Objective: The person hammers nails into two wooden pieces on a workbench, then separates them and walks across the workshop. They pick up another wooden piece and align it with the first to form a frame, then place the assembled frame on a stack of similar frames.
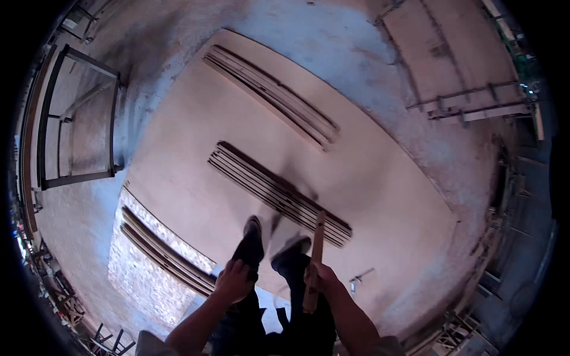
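My right hand (322, 277) is closed around a narrow wooden slat (317, 243), held upright beside my right leg. The slat's far end overlaps a row of dark-edged wooden strips (270, 190) lying side by side on a large tan sheet (380, 196); I cannot tell whether the two touch. My left hand (235, 280) rests on my left leg near the knee, holding nothing that I can see. Its fingers lie over the dark trouser cloth. Both my shoes are on the sheet, just short of the row of strips.
Another bundle of long strips (270, 92) lies farther off on the sheet. Several strips (166, 252) rest on a speckled light board (139, 279) at the left. A dark metal frame (113, 130) stands at far left, a large panel (445, 53) at far right. A small tool (354, 283) lies right of me.
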Demonstrator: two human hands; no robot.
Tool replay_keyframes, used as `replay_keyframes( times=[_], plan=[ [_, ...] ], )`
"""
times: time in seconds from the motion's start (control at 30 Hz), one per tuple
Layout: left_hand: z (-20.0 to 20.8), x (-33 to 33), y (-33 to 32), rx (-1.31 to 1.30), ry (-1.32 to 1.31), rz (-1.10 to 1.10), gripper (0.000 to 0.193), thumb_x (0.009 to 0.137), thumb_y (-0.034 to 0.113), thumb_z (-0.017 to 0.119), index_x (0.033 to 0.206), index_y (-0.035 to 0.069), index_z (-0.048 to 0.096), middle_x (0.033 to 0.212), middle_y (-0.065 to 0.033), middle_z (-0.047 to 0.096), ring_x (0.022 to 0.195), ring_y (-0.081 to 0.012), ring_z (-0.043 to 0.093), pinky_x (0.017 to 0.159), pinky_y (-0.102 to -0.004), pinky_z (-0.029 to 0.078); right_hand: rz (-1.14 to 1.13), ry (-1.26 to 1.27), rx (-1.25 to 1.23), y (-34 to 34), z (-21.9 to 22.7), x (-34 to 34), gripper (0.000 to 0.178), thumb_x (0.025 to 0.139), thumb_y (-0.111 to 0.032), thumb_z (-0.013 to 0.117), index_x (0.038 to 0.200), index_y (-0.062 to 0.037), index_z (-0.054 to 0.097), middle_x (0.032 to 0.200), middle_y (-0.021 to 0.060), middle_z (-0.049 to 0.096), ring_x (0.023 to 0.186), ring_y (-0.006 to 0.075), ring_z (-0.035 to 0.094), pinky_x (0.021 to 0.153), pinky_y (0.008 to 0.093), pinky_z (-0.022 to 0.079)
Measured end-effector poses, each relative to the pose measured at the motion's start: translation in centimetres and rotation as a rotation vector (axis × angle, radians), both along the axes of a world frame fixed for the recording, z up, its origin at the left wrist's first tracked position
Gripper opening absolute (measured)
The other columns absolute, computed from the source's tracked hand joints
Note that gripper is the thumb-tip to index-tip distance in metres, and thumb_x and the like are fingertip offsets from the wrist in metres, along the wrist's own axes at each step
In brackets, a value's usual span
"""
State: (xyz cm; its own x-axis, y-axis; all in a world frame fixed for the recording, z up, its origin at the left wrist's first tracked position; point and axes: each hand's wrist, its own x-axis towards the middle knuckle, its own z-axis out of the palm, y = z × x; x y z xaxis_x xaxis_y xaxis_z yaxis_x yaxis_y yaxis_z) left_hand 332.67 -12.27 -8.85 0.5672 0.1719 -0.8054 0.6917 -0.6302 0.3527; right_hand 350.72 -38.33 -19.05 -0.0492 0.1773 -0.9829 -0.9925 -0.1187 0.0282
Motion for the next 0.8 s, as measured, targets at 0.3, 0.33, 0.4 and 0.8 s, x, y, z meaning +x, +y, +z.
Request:
replay_keyframes(
  times=[0.3,0.33,0.4,0.8],
  plan=[
    [9.2,-16.8,-13.2,-0.296,0.209,0.731,0.079,0.085,0.047,0.063,0.146,0.005,0.036,0.132,-0.0283,0.053,0.121,-0.0427,0.055,0.101,-0.0480,0.045,0.343,-0.175,-0.002,4.1,17.3,11.8,0.030,0.095,-0.038,0.058,0.100,-0.0080,0.057,0.070,0.0064,0.058,0.060,0.0218,0.061,0.059,0.0400,0.054],
    [9.9,-19.1,-15.4,-0.335,0.204,0.882,0.076,0.085,0.046,0.064,0.144,0.004,0.039,0.127,-0.0275,0.058,0.118,-0.0418,0.057,0.099,-0.0475,0.046,0.449,-0.233,-0.011,5.2,21.1,12.1,0.029,0.094,-0.040,0.058,0.100,-0.0110,0.056,0.070,0.0053,0.057,0.059,0.0209,0.060,0.058,0.0393,0.054],
    [11.9,-21.9,-19.7,-0.264,0.206,1.118,0.064,0.086,0.042,0.062,0.136,0.001,0.052,0.115,-0.0247,0.066,0.112,-0.0382,0.062,0.096,-0.0430,0.049,0.621,-0.306,0.041,4.9,22.7,13.7,0.027,0.094,-0.042,0.059,0.097,-0.0156,0.052,0.067,0.0041,0.055,0.056,0.0200,0.057,0.054,0.0388,0.052],
    [12.7,-31.4,-42.9,0.033,0.087,2.138,0.057,0.084,0.038,0.062,0.128,0.002,0.060,0.116,-0.0236,0.066,0.109,-0.0354,0.064,0.094,-0.0413,0.050,1.806,0.050,-0.261,-13.5,22.6,15.5,0.065,0.086,-0.066,0.057,0.103,-0.0032,0.057,0.066,0.0160,0.058,0.041,0.0298,0.052,0.034,0.0416,0.042]
  ],
)
